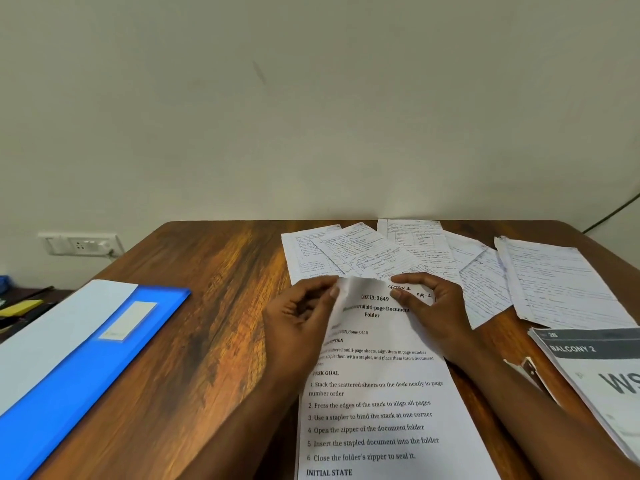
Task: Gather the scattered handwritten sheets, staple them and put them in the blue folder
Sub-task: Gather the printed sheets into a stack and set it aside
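Several handwritten sheets point(367, 254) lie fanned and overlapping at the far right of the wooden table point(207, 306), and another sheet point(554, 282) lies further right. The blue folder point(104, 355) lies at the left edge with a white sheet on it. A printed instruction sheet point(374, 393) lies in front of me. My left hand point(301, 313) pinches its curled top left corner. My right hand point(433, 310) grips its top right edge. No stapler is in view.
A printed booklet point(595, 368) with "BALCONY 2" on it lies at the right edge. A wall socket point(81, 243) sits on the wall at left. Yellow and dark objects point(20, 308) lie on a lower surface beyond the folder.
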### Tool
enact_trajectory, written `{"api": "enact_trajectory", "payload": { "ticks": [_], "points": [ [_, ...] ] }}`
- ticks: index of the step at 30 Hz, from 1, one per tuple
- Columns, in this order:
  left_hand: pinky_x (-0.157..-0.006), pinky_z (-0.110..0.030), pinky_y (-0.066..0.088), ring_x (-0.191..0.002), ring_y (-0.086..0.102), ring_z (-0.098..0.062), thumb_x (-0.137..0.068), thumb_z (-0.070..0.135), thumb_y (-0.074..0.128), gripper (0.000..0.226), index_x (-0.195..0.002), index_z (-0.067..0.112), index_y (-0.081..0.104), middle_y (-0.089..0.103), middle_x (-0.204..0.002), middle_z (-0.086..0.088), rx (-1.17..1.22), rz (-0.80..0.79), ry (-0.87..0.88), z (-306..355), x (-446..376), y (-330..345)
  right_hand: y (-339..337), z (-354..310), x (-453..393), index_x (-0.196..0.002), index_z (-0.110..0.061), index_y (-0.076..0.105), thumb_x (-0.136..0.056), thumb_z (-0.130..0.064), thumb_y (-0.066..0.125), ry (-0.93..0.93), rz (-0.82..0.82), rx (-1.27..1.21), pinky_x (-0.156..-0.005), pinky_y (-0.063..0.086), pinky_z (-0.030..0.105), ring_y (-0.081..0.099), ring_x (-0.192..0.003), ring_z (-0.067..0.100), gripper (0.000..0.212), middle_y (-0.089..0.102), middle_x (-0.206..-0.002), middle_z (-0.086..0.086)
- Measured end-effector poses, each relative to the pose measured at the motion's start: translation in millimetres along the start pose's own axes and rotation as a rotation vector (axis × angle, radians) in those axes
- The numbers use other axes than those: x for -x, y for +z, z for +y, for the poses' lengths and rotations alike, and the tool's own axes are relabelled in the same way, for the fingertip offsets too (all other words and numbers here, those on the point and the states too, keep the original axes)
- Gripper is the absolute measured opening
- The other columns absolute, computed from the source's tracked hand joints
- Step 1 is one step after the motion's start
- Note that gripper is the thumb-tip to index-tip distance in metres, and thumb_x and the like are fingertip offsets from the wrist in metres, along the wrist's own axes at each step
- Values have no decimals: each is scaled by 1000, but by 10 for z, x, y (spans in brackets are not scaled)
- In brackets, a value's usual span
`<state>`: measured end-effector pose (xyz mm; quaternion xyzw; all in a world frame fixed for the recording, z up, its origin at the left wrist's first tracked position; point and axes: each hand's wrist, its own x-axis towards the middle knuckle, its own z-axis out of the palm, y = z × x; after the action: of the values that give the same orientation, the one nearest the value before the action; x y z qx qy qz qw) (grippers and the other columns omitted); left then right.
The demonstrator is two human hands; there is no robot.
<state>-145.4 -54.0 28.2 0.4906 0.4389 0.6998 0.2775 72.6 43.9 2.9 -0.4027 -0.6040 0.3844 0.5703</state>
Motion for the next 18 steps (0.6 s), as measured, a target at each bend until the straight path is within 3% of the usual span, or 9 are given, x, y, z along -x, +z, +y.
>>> {"api": "enact_trajectory", "payload": {
  "ticks": [2,5,8,11,12,15,18],
  "points": [
    [-82,-50,64,-94,77,-33,-95,12,78,22,-115,18,80,81,-102,-5,22,13,-20,-8,-23,-25,2,-13,4,-96,-23,82,-79,-11,88,-6,1,8,-94,54,24,70,-103,-2,22,79,-103,-16],
    [-80,-50,64,-90,76,-30,-99,13,72,26,-123,23,77,79,-100,-8,51,31,-58,-26,-61,-59,-10,-35,-1,-97,-24,83,-80,-11,88,5,13,-30,-93,55,27,72,-107,11,22,80,-105,-9],
    [-77,-48,62,-88,75,-31,-100,22,69,30,-130,22,70,78,-98,-16,100,14,-120,21,-97,-94,-34,-112,-27,-97,-26,82,-80,-11,87,-10,39,-16,-99,51,22,69,-111,3,22,79,-107,-14],
    [-73,-40,66,-90,78,-31,-92,41,67,44,-127,14,69,80,-103,-13,123,-118,-330,51,-150,-141,-98,-178,-92,-97,-26,82,-80,-10,87,25,115,-71,-100,50,21,66,-112,-6,25,77,-109,-20],
    [-77,-44,67,-93,78,-34,-89,42,69,47,-125,11,70,80,-107,-14,140,-189,-435,29,-162,-159,-126,-192,-112,-99,-24,81,-80,-9,87,30,149,-92,-100,51,21,66,-112,-6,25,77,-108,-21],
    [-99,-61,57,-109,75,-39,-91,24,79,42,-126,4,68,77,-119,-17,51,-423,-590,-103,-146,-202,-202,-209,-153,-104,-17,80,-82,-6,85,10,225,-157,-93,55,17,70,-113,3,25,77,-112,-11],
    [-100,-63,57,-110,75,-38,-96,11,74,33,-127,4,67,78,-119,-16,10,-468,-632,-184,-106,-203,-217,-230,-162,-111,-14,78,-81,-5,85,34,247,-231,-90,60,24,73,-111,13,32,77,-115,-2]
  ]
}}
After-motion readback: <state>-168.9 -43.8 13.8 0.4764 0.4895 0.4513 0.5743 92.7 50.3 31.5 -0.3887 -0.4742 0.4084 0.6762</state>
